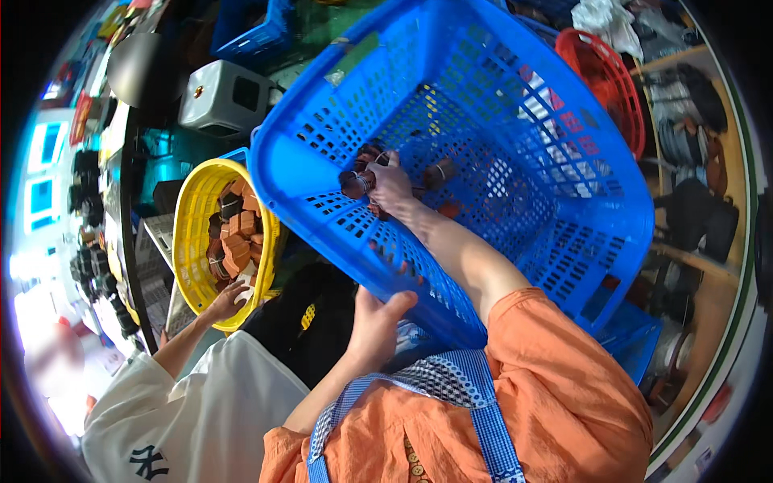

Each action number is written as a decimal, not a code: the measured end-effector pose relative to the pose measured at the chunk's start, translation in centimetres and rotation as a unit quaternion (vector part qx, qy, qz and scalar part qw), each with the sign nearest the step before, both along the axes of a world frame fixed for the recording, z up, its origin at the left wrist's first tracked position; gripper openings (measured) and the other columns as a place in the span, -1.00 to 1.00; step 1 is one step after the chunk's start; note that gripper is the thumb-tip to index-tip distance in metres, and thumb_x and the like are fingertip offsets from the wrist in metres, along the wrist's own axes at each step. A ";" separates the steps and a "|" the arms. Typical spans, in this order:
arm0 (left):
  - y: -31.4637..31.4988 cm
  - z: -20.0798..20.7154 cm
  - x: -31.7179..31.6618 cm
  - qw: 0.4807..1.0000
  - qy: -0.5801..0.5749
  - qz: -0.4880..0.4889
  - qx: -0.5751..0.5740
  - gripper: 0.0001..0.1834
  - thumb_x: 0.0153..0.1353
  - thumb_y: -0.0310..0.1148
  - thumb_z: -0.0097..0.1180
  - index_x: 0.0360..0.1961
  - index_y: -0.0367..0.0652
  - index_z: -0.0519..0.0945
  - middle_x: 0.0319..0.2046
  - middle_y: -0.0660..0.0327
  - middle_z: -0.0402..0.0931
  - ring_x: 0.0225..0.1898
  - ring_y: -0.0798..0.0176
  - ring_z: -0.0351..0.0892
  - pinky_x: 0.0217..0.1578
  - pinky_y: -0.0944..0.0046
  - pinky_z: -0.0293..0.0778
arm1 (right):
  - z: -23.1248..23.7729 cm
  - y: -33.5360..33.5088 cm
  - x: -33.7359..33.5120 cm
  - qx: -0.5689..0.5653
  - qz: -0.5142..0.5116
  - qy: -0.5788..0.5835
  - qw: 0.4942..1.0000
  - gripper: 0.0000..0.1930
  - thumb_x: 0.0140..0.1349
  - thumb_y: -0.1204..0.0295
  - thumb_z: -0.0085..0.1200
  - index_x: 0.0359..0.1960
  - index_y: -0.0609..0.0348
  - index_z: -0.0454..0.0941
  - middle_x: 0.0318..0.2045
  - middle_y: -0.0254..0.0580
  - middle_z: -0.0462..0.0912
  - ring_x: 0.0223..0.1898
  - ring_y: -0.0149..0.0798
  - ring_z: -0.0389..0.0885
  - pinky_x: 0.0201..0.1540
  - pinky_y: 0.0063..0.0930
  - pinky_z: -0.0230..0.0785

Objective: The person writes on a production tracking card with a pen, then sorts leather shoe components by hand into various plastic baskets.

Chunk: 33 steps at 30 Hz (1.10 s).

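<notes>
A large blue plastic basket [270, 165] with slotted walls is tilted in front of me, its mouth toward me. My left hand [377, 320] grips its near rim, thumb on the outside and fingertips over the edge. Deep inside, my right hand [392, 185] is closed around small dark brown bundles [354, 184], which look like tied stacks of flat pieces. Its fingers partly cover them. Another brown bundle [439, 173] lies further in, beyond my right hand.
On the left, a co-worker's hand [228, 301] touches a yellow basket [183, 241] holding tan and brown bundles [237, 241]. A grey stool [213, 97] stands behind it. A red basket [632, 105] and shelves [684, 258] with dark goods line the right.
</notes>
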<state>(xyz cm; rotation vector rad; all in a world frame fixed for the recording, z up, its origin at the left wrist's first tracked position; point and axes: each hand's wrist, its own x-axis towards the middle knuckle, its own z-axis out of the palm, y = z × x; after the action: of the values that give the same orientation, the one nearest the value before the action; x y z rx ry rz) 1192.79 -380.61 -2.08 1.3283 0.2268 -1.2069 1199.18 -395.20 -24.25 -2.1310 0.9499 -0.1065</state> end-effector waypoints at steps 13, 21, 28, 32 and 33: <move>-3.2 -4.0 2.9 0.992 -0.127 0.008 0.024 -0.29 -0.19 -0.65 -0.11 0.12 -0.19 0.11 -0.10 0.00 0.30 -0.08 0.06 0.37 -0.10 0.04 0.40 | 6.0 -9.6 -11.3 0.286 -0.253 -0.263 0.886 -0.55 -0.35 0.44 0.29 -0.29 0.19 0.48 -0.33 -0.17 0.52 -0.26 -0.17 0.49 -0.11 -0.40 0.31; -5.0 -4.7 3.1 0.980 -0.179 -0.037 0.072 -0.33 -0.21 -0.63 -0.07 0.08 -0.19 0.18 -0.15 0.06 0.34 -0.15 0.10 0.42 -0.17 0.13 0.46 | 12.5 -11.7 -30.9 0.438 -0.357 -0.580 0.587 -0.68 -0.14 0.58 0.18 -0.27 0.17 0.43 -0.30 -0.28 0.51 -0.28 -0.38 0.50 -0.18 -0.43 0.40; -7.4 -4.3 1.8 0.978 -0.155 -0.043 0.134 -0.39 -0.19 -0.62 -0.05 0.03 -0.21 0.24 -0.21 0.07 0.41 -0.23 0.10 0.47 -0.29 0.15 0.47 | 9.1 -11.8 -49.7 0.185 -0.626 -0.437 0.619 -0.66 -0.01 0.60 0.08 -0.15 0.16 0.38 -0.23 -0.28 0.47 -0.23 -0.35 0.49 -0.22 -0.44 0.42; -10.6 -3.6 -1.0 0.980 -0.159 -0.048 0.106 -0.34 -0.17 -0.64 -0.06 0.08 -0.16 0.17 -0.17 0.08 0.39 -0.24 0.10 0.48 -0.32 0.17 0.48 | 1.2 -12.3 -59.3 0.085 -0.701 -0.254 0.661 -0.52 -0.06 0.55 0.15 -0.04 0.21 0.34 -0.17 -0.19 0.48 -0.13 -0.27 0.45 -0.16 -0.38 0.38; -11.0 -3.5 -1.3 0.981 -0.156 -0.050 0.100 -0.28 -0.17 -0.65 -0.07 0.12 -0.10 0.12 -0.14 0.08 0.37 -0.22 0.10 0.47 -0.30 0.19 0.48 | -1.5 -12.3 -62.1 0.095 -0.716 -0.160 0.673 -0.47 -0.09 0.57 0.15 0.01 0.18 0.32 -0.16 -0.18 0.49 -0.10 -0.25 0.43 -0.16 -0.38 0.37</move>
<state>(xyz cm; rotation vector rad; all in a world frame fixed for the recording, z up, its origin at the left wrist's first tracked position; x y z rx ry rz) 1191.50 -391.57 -5.61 1.7015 0.0568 -1.0611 1137.06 -407.51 -25.78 -0.6480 2.0342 -1.0440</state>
